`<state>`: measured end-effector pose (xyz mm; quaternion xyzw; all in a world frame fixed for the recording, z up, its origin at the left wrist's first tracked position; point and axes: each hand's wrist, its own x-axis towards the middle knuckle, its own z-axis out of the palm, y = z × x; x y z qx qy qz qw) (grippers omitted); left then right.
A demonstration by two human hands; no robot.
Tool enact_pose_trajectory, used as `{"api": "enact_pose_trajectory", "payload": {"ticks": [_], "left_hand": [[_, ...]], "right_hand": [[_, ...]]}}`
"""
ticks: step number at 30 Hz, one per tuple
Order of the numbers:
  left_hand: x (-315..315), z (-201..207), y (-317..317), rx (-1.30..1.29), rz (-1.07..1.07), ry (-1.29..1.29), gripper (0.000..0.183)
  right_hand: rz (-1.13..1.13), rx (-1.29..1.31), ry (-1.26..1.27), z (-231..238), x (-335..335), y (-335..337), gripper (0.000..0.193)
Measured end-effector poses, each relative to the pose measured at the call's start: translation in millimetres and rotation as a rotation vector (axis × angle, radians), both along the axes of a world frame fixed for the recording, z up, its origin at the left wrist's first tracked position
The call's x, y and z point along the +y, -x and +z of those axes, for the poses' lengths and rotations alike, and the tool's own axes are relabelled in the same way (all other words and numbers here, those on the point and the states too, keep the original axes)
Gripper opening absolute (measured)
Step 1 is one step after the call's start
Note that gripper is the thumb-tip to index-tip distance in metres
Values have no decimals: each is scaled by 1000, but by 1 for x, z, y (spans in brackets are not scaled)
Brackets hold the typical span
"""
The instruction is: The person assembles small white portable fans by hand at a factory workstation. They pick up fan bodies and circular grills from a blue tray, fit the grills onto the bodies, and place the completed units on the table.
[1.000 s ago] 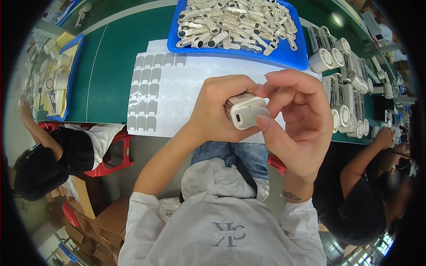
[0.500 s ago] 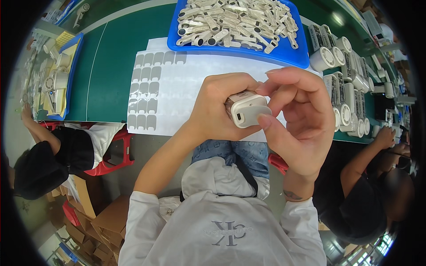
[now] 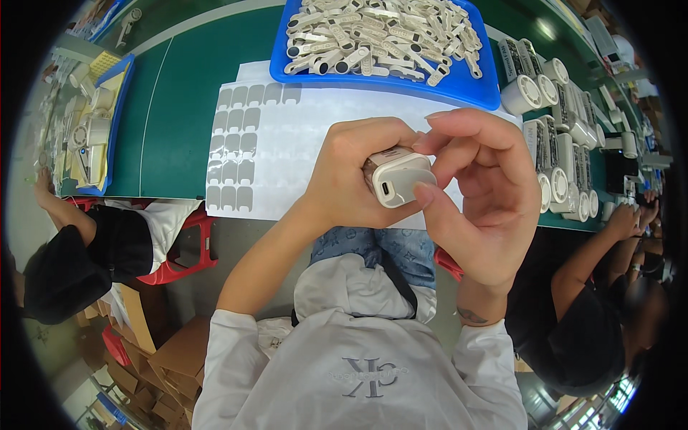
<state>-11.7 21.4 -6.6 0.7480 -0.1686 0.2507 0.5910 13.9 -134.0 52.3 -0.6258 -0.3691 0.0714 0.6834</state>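
My left hand (image 3: 351, 168) is wrapped round a small white device (image 3: 380, 174) with rounded corners, its end turned up toward me. A small charging port shows in that end. Over most of the end face lies a rounded grey sticker (image 3: 410, 179). My right hand (image 3: 487, 193) holds the sticker's right edge between thumb and forefinger, the other fingers curled above. The rest of the device is hidden in my left hand. Under my hands is a white backing sheet (image 3: 301, 143) with rows of similar grey stickers at its left side.
A blue tray (image 3: 459, 92) heaped with small white strap-like parts stands at the back. White round-ended devices (image 3: 552, 143) are stacked in rows at the right. Another blue tray (image 3: 115, 136) sits at the left. Other people (image 3: 61, 276) work on both sides; cardboard boxes (image 3: 179, 355) lie lower left.
The grey sticker lies flatter over the device's end, and its right edge has shifted slightly left. Both hands stay almost where they were.
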Motion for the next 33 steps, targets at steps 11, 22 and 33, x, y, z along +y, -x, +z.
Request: {"api": "enact_pose_trajectory", "payload": {"ticks": [11, 22, 33], "left_hand": [[0, 0, 2, 31, 3, 15, 30], [-1, 0, 1, 9, 10, 34, 30], [1, 2, 4, 87, 20, 56, 31]], "right_hand": [[-54, -36, 35, 2, 2, 4, 50], [-148, -109, 133, 7, 6, 9, 47], [-342, -406, 412, 22, 11, 13, 42]]}}
